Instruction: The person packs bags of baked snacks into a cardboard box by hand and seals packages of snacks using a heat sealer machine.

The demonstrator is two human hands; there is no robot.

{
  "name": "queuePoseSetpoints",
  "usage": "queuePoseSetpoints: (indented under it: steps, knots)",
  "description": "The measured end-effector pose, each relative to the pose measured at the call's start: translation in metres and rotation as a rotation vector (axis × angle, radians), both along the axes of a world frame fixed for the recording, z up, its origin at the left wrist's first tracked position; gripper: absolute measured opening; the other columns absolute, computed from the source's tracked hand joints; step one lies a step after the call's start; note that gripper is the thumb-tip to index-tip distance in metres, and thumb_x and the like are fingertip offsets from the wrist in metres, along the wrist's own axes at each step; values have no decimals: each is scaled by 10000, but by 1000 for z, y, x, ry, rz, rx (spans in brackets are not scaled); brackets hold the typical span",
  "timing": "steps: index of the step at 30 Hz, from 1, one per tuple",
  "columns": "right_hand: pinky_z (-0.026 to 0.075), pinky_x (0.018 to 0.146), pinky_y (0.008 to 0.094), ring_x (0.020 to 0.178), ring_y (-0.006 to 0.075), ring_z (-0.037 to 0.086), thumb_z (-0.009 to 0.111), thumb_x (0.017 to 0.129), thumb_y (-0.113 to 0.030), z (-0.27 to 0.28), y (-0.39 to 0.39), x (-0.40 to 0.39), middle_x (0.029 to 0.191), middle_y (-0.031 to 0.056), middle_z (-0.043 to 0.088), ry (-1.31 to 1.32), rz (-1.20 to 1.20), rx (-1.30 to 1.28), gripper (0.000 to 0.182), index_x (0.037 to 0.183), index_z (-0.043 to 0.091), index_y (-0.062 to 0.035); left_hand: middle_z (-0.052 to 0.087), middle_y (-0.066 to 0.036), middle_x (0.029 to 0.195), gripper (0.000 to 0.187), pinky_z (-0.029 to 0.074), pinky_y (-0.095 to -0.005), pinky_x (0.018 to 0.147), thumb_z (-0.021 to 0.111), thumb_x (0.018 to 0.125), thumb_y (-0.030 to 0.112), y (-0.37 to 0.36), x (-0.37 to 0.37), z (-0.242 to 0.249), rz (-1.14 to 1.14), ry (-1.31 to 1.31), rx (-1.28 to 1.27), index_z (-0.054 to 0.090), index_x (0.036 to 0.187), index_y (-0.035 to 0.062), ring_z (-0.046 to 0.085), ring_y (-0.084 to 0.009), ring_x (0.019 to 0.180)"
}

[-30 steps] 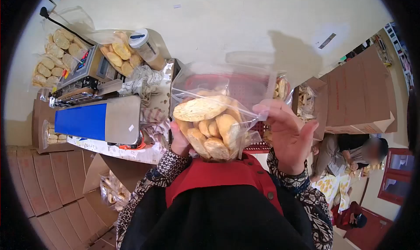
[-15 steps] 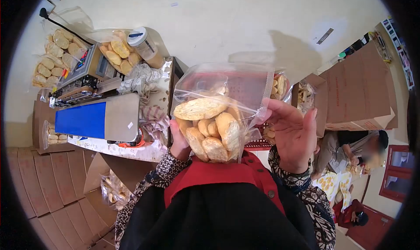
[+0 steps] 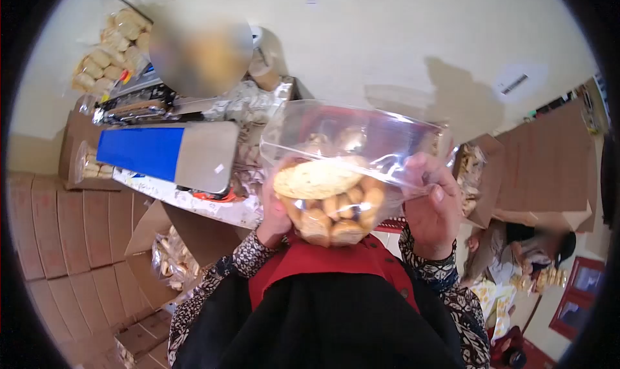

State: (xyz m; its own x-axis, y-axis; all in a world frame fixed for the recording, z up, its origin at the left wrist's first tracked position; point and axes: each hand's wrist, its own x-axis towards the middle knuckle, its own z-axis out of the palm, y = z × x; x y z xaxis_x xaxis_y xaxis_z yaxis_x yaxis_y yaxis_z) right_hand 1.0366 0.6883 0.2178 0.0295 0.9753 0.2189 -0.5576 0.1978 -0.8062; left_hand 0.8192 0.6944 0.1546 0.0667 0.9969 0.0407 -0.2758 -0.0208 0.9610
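Note:
Held up in front of my chest is a clear plastic zip bag (image 3: pixel 336 204) with several pale golden, toasted-looking bread slices inside. My left hand (image 3: pixel 276 207) grips the bag's lower left side, its fingers partly hidden behind the plastic. At the upper right, my right hand (image 3: pixel 431 207) pinches the bag's edge between thumb and fingers. Above the slices the plastic stands loose and puffed out, and it reflects light.
On the left table (image 3: pixel 135 180) sit a machine with a blue panel (image 3: pixel 142 152) and crumpled cloths. An opened carton (image 3: pixel 542 162) stands right, and stacked cartons (image 3: pixel 58 227) are at left. Other people (image 3: pixel 516 253) sit at far right. More filled bags (image 3: pixel 103 68) lie upper left.
My right hand's fingers have curled in onto the bag's edge from a more spread pose. The bag's top has puffed out and stretched rightward. The whole view has shifted slightly.

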Motion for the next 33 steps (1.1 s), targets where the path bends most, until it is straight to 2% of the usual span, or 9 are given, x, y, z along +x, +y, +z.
queuePoseSetpoints:
  steps: [1,2,7,10,11,15,19,26,33]
  knots:
    - [385,846,342,949,221,515,319,906,-316,-8,5,-9,1044,171,538,11,23,7,482,1095,470,101,495,-131,1103,969,395,-325,886,511,636,717,-1,-8,2,62,274,54,334,1198,-53,501,-200,1020]
    - [371,872,348,998,229,490,337,898,-320,-17,11,-18,1101,174,507,17,25,35,482,1115,456,93,513,-98,1057,925,404,-294,859,621,603,650,1,-15,3,52,43,87,378,1161,-46,510,-164,986]
    - [341,940,429,1114,238,414,374,879,-306,-2,32,-85,1119,132,437,194,1,72,458,1082,485,89,513,-70,1054,900,404,-282,842,803,492,455,-4,-62,35,57,-21,164,407,1130,-42,506,-142,971]
    - [341,933,499,1076,273,451,356,889,-314,6,43,-129,1077,147,484,201,79,48,466,1084,475,92,518,-79,1064,888,407,-288,847,790,471,489,-5,-118,50,40,343,327,447,1092,-44,511,-148,981]
    - [344,929,501,1059,278,465,350,892,-314,10,49,-147,1057,150,504,214,116,58,466,1086,471,92,512,-105,1093,824,398,-306,870,758,542,490,-5,-126,72,10,41,96,452,1100,-32,506,-170,1015]
    - [385,902,391,999,213,495,361,898,-306,20,83,-222,1012,104,542,523,46,-88,415,1118,469,28,338,-134,1307,983,291,-335,979,610,661,581,9,-210,62,-114,0,47,183,1334,5,368,-211,1190]
    - [412,847,332,993,197,489,396,887,-268,11,117,-271,1034,81,521,418,-90,-366,377,1155,443,-7,387,-127,1264,954,283,-302,971,576,675,606,-3,-277,29,-129,131,-56,246,1301,-34,389,-197,1159]
    - [483,732,337,932,203,535,441,863,-162,-75,117,-268,1033,114,538,168,107,-452,315,1106,482,34,468,-107,1185,704,327,-274,913,466,820,491,-42,-310,-6,-101,93,-231,343,1252,-51,433,-155,1080]
    - [493,740,352,877,212,575,456,852,-109,-70,119,-283,1011,129,565,31,172,-471,286,1086,483,55,543,-104,1083,594,360,-260,868,423,863,414,-38,-324,1,56,134,-244,406,1207,-71,504,-148,981]
